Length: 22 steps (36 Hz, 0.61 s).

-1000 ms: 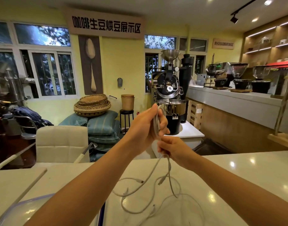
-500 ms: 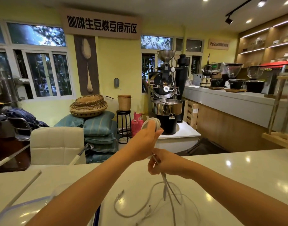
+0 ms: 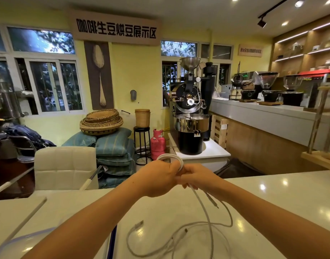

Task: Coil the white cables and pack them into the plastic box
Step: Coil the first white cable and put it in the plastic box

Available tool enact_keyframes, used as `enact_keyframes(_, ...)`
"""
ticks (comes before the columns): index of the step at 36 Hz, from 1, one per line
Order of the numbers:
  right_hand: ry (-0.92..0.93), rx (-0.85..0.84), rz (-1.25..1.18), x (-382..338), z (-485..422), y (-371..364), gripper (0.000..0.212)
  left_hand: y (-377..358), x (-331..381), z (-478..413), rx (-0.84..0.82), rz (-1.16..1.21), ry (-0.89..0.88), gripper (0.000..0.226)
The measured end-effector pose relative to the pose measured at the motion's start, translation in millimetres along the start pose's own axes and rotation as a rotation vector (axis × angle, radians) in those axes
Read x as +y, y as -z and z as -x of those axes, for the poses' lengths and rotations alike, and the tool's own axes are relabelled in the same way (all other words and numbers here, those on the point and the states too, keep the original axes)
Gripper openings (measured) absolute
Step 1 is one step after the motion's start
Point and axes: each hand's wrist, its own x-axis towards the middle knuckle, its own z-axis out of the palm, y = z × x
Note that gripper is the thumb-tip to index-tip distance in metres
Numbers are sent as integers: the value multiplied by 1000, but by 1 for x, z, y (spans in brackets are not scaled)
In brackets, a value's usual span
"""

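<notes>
Above the white tabletop [image 3: 272, 193], a cable coil [image 3: 171, 157] is gripped by the left hand [image 3: 158, 176]; its loose length [image 3: 205, 208], pinched by the right hand [image 3: 197, 176] just beside, hangs down toward the near edge.

A black coffee roaster [image 3: 190, 109] stands on a white plinth [image 3: 212, 152] by the far wall, with a pink gas cylinder [image 3: 157, 143] just beside it. Woven baskets [image 3: 101, 121] are stacked on blue cushions [image 3: 113, 144] behind a cream chair [image 3: 65, 167]. Grinders [image 3: 268, 86] line the grey counter [image 3: 263, 116]; the white tabletop [image 3: 291, 193] reflects ceiling lights.
</notes>
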Motion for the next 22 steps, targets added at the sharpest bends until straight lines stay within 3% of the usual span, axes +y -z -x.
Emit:
enact_keyframes(6, -27, -67, -248, 13, -3, 5, 6, 0, -8, 1, -61, -67, 34, 28)
enact_keyframes(11, -49, -100, -297, 19, -4, 10, 28, 3, -17, 2, -46, -84, 70, 26)
enact_keyframes(17, -92, -58, -324, 25, -3, 10, 10, 2, -33, 3, -48, -62, 110, 24)
enact_keyframes(22, -122, 30, -353, 30, -2, 12, 23, -1, -39, 2, -43, 32, 143, 17)
